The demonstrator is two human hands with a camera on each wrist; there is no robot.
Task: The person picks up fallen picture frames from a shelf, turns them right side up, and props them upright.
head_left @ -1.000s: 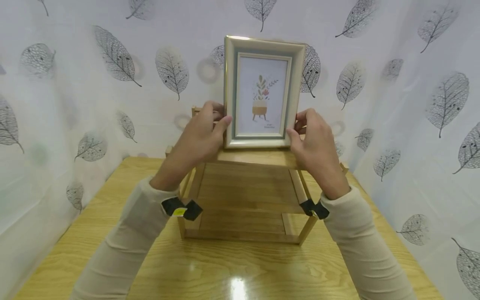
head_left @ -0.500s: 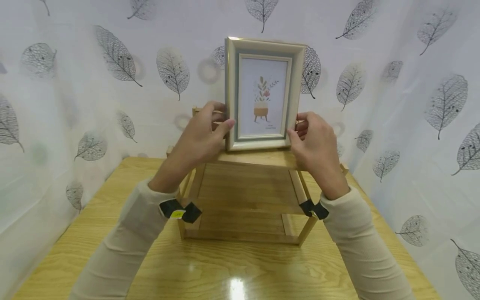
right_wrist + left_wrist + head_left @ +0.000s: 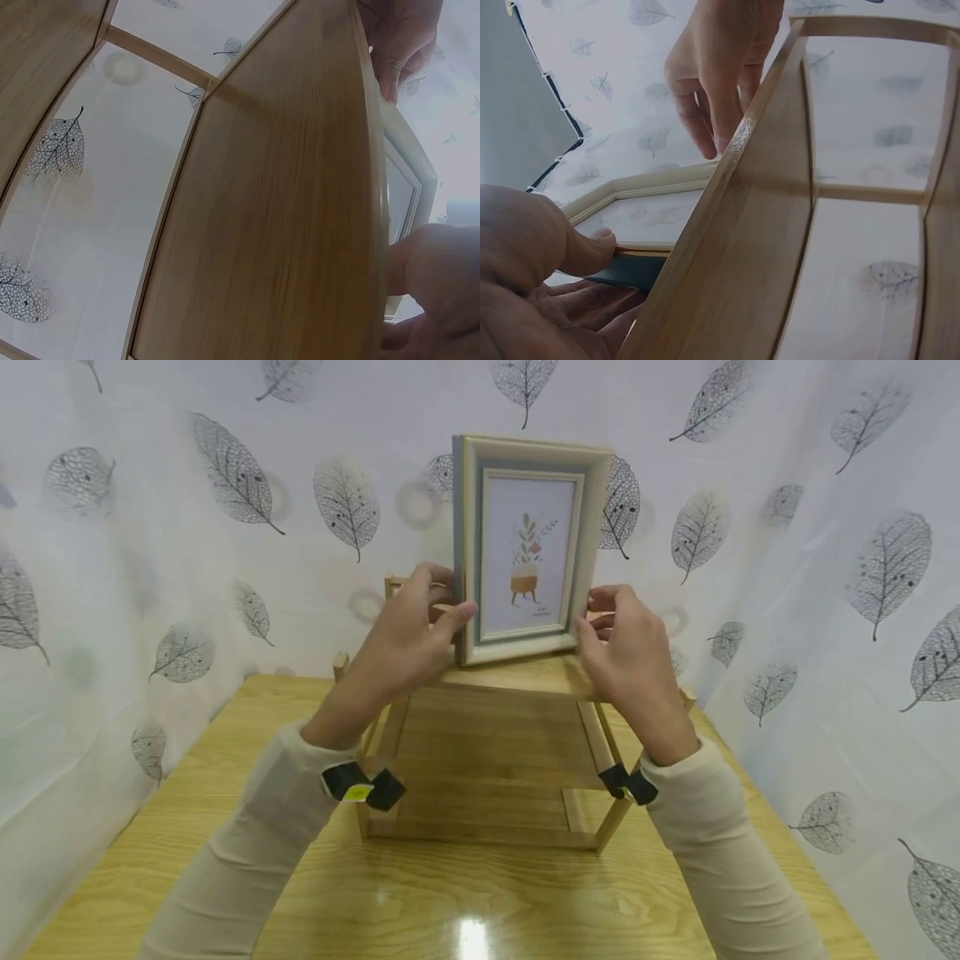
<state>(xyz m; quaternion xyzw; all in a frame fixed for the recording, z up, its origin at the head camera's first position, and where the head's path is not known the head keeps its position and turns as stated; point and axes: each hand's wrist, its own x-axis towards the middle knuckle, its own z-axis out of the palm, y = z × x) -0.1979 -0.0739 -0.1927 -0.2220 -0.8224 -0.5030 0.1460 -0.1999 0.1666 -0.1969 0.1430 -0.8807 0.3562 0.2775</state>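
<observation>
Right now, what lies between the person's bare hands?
A cream and blue-grey rectangular picture frame lies between left hand and right hand, as the head view shows.

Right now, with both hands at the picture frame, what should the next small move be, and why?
Perhaps settle the picture frame squarely on the shelf: the left hand and right hand hold its sides, and it's angled, left edge nearer the viewer.

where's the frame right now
In the head view, the frame is just right of upper centre, between the left hand and right hand, at the top of the shelf.
</observation>
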